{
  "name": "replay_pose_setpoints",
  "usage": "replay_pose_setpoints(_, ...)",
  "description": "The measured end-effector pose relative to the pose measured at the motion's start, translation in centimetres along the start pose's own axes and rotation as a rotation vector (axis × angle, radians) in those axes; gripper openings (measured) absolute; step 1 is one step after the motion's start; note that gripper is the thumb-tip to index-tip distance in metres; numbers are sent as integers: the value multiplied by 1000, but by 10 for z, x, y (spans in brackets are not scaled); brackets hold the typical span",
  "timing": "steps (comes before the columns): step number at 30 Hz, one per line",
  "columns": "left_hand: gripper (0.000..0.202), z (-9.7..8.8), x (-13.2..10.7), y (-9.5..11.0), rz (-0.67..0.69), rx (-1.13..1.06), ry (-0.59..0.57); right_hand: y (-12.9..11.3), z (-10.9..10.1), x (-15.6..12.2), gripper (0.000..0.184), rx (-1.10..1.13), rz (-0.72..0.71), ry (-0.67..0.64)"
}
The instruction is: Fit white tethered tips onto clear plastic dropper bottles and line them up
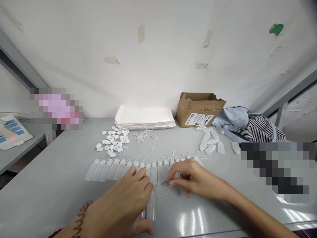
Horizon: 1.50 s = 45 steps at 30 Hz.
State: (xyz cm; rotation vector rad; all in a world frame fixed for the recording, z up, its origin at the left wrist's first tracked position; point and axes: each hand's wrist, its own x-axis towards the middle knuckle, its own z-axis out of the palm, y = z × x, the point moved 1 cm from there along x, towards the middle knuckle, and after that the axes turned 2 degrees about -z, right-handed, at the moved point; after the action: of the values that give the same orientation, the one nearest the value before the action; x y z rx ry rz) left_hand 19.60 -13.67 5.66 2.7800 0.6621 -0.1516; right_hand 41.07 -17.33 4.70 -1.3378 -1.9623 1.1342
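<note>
Near the front of the grey surface [210, 215], just below the left hand [131, 193], lies a clear tube [151, 210], partly hidden by that hand. From its upper end a thin white cord [163, 194] loops round toward the right hand [194, 177], whose thumb and forefinger pinch it close to its end. The left hand is bent over, knuckles up and fingers curled; whether it grips the tube or only rests against it cannot be told.

The tube looks light, thin-walled and smooth, so it would probably slip or roll under a loose hold and might dent if squeezed hard; its sides, just below the upper end, seem the steadiest place to take it. The cord appears soft and bendy, best pinched near its tip.

Just beyond the fingers runs a row of capped tubes [106, 171], side by side, some hidden behind the hands, with cords sticking out at their tops. Farther back on the left sit a heap of white caps [115, 137] and, beside it, a tangle of loose cords [142, 135]. Scattered translucent pieces [213, 141] lie to the right. Behind these, near the wall [168, 72], are a stack of white packs [145, 116], an open cardboard box [198, 109] and a pale blue bag [234, 116] with striped cloth [257, 126].
</note>
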Motion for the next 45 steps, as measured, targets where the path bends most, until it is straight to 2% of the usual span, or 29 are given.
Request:
replay_pose_setpoints(3,40,-6,-1,-3,0,-71,22,2,-17,-1,13,74,63,133)
replay_pose_setpoints(6,32,-11,3,-13,-16,-135,103,12,-39,-1,18,29,94,316)
replay_pose_setpoints(9,29,-13,10,-28,-104,-164,253,29,-66,-2,19,-177,117,496)
replay_pose_setpoints(11,31,-14,15,-39,-185,-182,316,43,-85,-5,17,-462,168,586)
replay_pose_setpoints(12,30,-14,18,-43,-234,-195,342,50,-94,-6,14,-633,201,571)
replay_pose_setpoints(13,28,-15,21,-47,-269,-206,360,58,-102,-8,11,-691,226,556)
replay_pose_setpoints(18,24,-16,39,-59,-334,-130,419,84,-131,-23,24,-805,330,509)
replay_pose_setpoints(24,24,-15,67,-82,-297,-12,417,94,-135,-27,34,-836,402,422)
replay_pose_setpoints(27,21,-19,85,-90,-232,29,410,93,-134,-27,35,-847,417,386)
replay_pose_setpoints(34,25,-23,122,-84,-22,113,327,89,-134,-28,31,-875,441,377)
replay_pose_setpoints(40,22,-20,127,-81,1,102,337,87,-131,-19,26,-924,472,511)
replay_pose_setpoints(45,12,-33,115,-81,-23,-53,450,86,-125,-11,30,-919,420,531)
